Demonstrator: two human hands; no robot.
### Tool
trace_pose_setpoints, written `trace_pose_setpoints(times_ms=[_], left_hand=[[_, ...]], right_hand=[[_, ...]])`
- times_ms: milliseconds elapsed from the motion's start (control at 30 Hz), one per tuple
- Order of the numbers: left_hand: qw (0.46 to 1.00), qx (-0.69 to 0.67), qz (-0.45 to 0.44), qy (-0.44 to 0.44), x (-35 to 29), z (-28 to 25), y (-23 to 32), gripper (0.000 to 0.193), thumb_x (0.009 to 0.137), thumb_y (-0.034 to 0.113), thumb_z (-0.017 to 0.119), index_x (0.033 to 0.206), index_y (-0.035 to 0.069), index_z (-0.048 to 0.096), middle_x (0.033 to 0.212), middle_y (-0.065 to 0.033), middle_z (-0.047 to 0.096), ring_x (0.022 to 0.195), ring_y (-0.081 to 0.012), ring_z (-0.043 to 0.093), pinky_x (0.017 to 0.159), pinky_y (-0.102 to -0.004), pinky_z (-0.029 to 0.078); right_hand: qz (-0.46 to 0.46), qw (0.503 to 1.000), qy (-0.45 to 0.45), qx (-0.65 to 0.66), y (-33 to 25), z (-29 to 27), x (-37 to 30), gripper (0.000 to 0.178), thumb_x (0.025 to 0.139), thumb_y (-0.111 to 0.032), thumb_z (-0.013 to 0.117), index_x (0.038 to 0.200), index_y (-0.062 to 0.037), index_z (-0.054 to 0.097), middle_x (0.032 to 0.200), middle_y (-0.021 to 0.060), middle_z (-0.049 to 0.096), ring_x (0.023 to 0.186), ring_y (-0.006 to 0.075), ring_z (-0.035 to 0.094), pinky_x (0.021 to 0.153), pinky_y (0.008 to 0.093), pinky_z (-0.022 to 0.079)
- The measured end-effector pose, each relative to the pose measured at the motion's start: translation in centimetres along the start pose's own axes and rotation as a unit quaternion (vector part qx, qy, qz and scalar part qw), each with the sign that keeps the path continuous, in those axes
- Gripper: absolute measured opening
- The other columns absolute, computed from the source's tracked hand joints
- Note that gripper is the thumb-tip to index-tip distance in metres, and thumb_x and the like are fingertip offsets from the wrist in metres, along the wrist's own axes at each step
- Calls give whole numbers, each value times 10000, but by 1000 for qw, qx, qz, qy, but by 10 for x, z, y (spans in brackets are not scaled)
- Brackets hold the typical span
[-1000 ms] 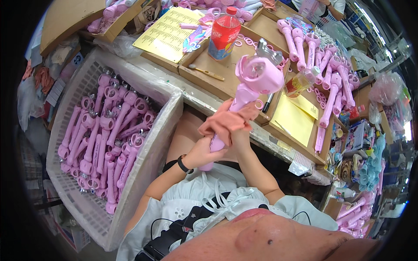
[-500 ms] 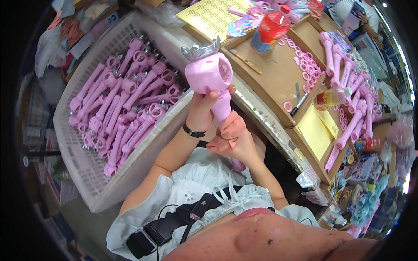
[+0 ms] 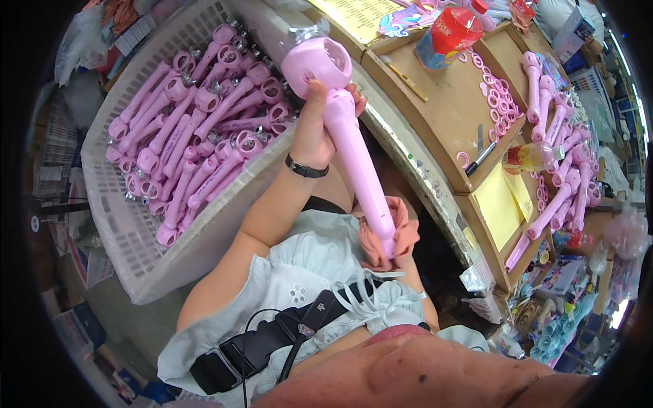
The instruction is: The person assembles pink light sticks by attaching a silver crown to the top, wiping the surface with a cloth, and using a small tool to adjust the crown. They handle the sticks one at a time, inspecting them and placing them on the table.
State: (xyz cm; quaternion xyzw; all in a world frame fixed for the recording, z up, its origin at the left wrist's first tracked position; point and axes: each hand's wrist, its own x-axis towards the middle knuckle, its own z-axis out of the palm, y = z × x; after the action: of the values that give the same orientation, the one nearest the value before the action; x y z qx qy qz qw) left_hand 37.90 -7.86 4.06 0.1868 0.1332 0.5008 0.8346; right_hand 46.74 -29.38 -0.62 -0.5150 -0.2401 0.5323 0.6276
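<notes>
A pink toy wand point(image 3: 360, 177) slants across the middle, its round hollow head with a silver crown point(image 3: 309, 34) at the far end. My left hand point(image 3: 313, 136) is wrapped round its neck just below the head, thumb on the near side. At the handle's near tip, a coral cloth point(image 3: 403, 228) is bunched around the end. My right hand point(image 3: 407, 264) grips that cloth from beneath; most of its fingers are covered by the folds.
Left stands a white plastic basket point(image 3: 136, 262) heaped with similar pink wands point(image 3: 197, 112). On the right, a workbench holds a cardboard tray point(image 3: 428, 112) with pink rings point(image 3: 502, 102), a red-wrapped bottle point(image 3: 445, 37), a marker point(image 3: 481, 158) and more wands point(image 3: 554, 204).
The cloth and my right hand have slid down the handle from near the neck to its tip. The wand's head has moved slightly up and left, with my left hand still holding it.
</notes>
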Motion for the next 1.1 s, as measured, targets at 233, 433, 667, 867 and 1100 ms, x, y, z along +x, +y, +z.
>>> trace_pose_setpoints(times_ms=[233, 433, 667, 867, 1100], left_hand=[[1000, -24, 10, 3, -2, 1, 1, 695, 741, 543, 653, 1112, -15, 468, 954, -96, 580, 893, -190, 597, 862, -338, 509], [999, 45, -17, -2, -6, 2, 6, 619, 785, 511, 634, 1106, 3, 485, 938, -87, 582, 882, -192, 602, 800, -324, 521], [997, 29, -26, 72, -10, 8, -1, 746, 816, 696, 398, 1126, 24, 495, 991, -101, 601, 844, -211, 595, 760, -354, 506], [996, 25, 2, 87, -7, 0, -7, 859, 765, 817, 239, 1045, 57, 524, 822, -105, 622, 634, -193, 593, 569, -317, 496], [992, -90, -89, 7, -1, -10, -3, 893, 745, 832, 270, 1055, 37, 534, 823, -105, 616, 608, -180, 570, 546, -306, 478]], right_hand=[[4, 998, -12, 65, -19, 3, -4, 542, 747, -142, 688, 1189, -15, 401, 983, 134, 512, 716, 208, 561, 569, 266, 455], [54, 982, 37, 177, -28, 9, -2, 457, 806, -222, 645, 1124, 15, 420, 837, 130, 531, 606, 184, 563, 486, 259, 442], [107, 977, 5, -184, -44, 6, -5, 533, 711, -346, 734, 1072, -34, 497, 804, 144, 606, 646, 227, 626, 570, 303, 507], [-192, 837, 61, -509, -13, -3, -11, 756, 549, -311, 866, 1169, -52, 521, 936, 98, 650, 814, 230, 657, 712, 317, 517], [-102, 951, -8, -291, 10, 7, 5, 689, 565, -167, 833, 1133, -5, 479, 924, 68, 577, 815, 131, 558, 762, 266, 461]])
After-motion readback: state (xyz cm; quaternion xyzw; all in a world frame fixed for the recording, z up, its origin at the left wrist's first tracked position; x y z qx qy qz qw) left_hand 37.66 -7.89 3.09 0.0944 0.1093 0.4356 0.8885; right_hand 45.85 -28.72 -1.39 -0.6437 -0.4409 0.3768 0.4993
